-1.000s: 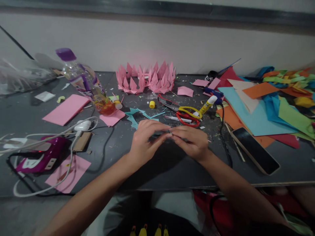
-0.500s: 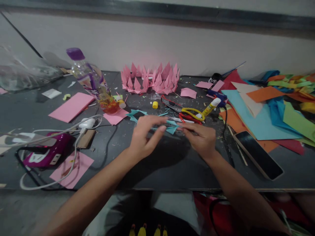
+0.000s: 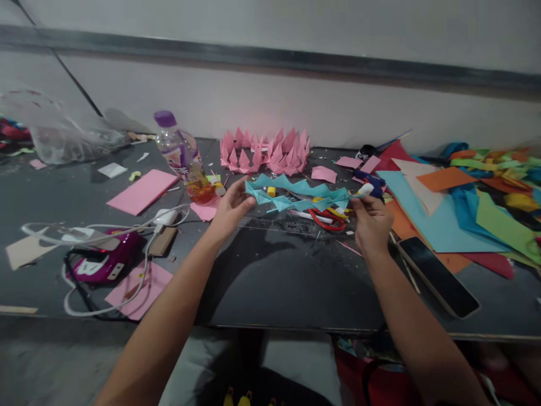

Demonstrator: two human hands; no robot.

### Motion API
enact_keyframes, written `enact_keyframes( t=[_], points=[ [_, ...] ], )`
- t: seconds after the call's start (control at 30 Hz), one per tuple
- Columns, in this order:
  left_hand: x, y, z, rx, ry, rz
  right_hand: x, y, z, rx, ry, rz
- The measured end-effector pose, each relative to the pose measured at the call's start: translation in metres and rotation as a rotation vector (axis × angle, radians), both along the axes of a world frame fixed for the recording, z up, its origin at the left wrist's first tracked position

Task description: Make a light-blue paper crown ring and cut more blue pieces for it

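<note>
Turquoise, folded into a row of points and formed into a long loop: found as a paper ring (image 3: 291,185) stretched between left hand (image 3: 232,208) and right hand (image 3: 372,217), apparently raised over the dark table (image 3: 287,276). With the right, pinches the near end of the loop between thumb and forefinger. With the left, curves thumb and fingertips about the opposite end, parted rather than pressed together; cannot tell how firmly gripped. Held at both ends, in all likelihood, to draw the loop out lengthwise and leave the middle open. Handled by the tips only, presumably, to avoid crushing the thin folds.

Below the ring, in line of sight, noted scissors (image 3: 327,221), partly covered, with red and yellow handles; also a white pen (image 3: 308,216) and a yellow cap (image 3: 271,192). Placed between the hands and the wall, probably, for easy reach. Farther back, observed two pink paper crowns (image 3: 287,163), side by side with points upward, likely set there to escape knocks. To the right, recorded a phone (image 3: 439,276) lying flat, beside overlapping coloured sheets (image 3: 439,217), seemingly grouped as stock. To the left, logged a bottle (image 3: 180,158) containing some liquid, and a purple device (image 3: 110,256) among cables, perhaps set aside to spare the paper.
</note>
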State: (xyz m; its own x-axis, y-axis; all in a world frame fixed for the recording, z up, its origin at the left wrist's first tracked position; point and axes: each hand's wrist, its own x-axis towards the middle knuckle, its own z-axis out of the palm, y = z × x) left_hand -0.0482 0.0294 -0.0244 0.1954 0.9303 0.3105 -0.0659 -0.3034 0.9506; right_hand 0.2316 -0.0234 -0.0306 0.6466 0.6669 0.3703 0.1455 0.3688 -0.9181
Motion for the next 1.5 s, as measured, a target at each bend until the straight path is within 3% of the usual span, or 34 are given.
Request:
enact_keyframes(
  t=[0.13, 0.4, 0.6, 0.77, 1.0, 1.27, 1.5],
  points=[
    [0.004, -0.005, 0.005, -0.049, -0.004, -0.066, 0.002, 0.002, 0.001, -0.010, 0.051, 0.006],
    [0.002, -0.008, 0.013, -0.015, -0.081, 0.068, 0.004, 0.001, 0.000, -0.043, 0.000, 0.068],
    [0.001, -0.009, 0.013, 0.009, -0.037, 0.085, 0.003, 0.001, 0.000, -0.066, 0.054, 0.146],
    [0.000, -0.008, 0.012, -0.021, 0.024, 0.157, 0.003, 0.001, -0.001, -0.048, 0.083, 0.109],
    [0.004, -0.010, 0.011, -0.044, -0.001, 0.158, 0.001, 0.002, -0.001, -0.012, 0.120, 0.067],
    [0.005, -0.012, 0.010, -0.016, -0.092, 0.120, -0.007, -0.005, 0.008, -0.051, 0.302, 0.316],
    [0.005, -0.013, 0.011, -0.023, -0.067, 0.117, -0.011, -0.006, 0.010, -0.070, 0.314, 0.329]
  ],
)
